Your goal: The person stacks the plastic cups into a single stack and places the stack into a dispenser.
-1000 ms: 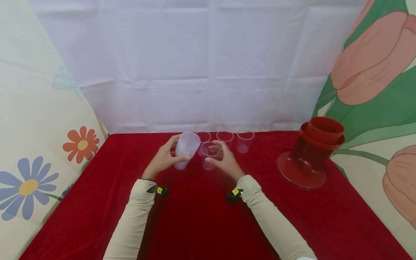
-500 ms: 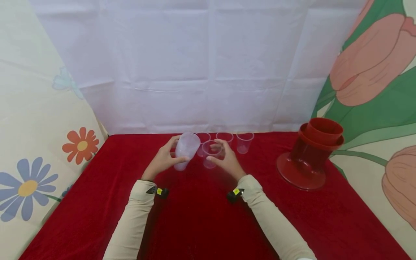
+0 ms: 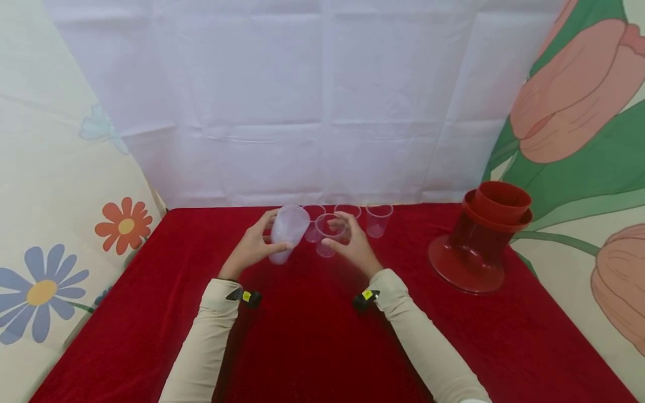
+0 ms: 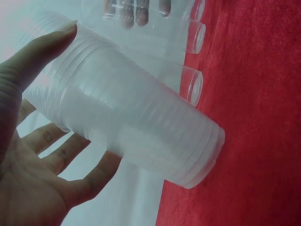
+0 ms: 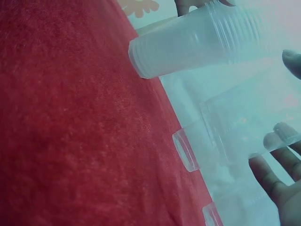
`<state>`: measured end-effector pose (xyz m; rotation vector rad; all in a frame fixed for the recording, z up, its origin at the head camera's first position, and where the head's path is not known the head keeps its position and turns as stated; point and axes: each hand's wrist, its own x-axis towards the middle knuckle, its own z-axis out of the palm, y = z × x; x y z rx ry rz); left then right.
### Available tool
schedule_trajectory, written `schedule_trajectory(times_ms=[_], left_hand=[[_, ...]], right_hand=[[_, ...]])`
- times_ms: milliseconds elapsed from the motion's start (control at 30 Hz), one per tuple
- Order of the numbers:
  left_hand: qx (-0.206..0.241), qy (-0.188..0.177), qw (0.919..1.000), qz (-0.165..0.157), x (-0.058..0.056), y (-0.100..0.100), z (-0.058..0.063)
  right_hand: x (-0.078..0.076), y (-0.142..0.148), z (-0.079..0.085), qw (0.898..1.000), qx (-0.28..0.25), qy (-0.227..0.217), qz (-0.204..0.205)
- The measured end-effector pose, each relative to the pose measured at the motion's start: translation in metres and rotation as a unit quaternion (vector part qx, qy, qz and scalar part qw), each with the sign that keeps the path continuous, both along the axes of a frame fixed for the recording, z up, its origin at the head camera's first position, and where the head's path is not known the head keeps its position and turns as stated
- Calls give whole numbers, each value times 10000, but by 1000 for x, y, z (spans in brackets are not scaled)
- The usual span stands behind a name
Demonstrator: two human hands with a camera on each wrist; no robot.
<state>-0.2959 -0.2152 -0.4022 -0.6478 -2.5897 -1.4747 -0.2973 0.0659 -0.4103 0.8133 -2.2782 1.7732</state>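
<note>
Stack of cups [image 3: 290, 226] at left, single cup [image 3: 325, 249] beside it.
Left hand [image 3: 253, 246] grips the tilted stack; right hand [image 3: 356, 250] holds the single cup in a wide grip, near three other cups [image 3: 376, 226]; farther right, a red container [image 3: 473, 246].

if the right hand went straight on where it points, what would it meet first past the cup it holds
Probably the leftmost standing cup, apparently behind the held cup, though depth through clear plastic is unclear.

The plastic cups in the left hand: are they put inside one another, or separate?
Inside one another: in the left wrist view, the plastic cups in the left hand show rims packed closely together.
</note>
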Motion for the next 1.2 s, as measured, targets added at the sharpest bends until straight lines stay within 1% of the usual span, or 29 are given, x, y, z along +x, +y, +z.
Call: schedule_trajectory(times_ms=[367,600,867,1033,1100,1200], left_hand=[[9,8,10000,6,2,0,0],[16,39,10000,-34,1,0,1],[25,46,9999,-98,0,2,0],[85,47,9999,-70,-1,2,-2],[73,42,10000,-43,1,3,0],[26,52,10000,-55,9,7,11]], right_hand=[[0,-1,5,9993,-298,245,-31],[0,-1,8,9985,-398,353,-153],[2,2,9,9964,-709,464,-69],[3,2,12,9957,-791,479,-46],[3,1,13,9955,-815,476,-31],[2,1,15,9949,-870,516,-7]])
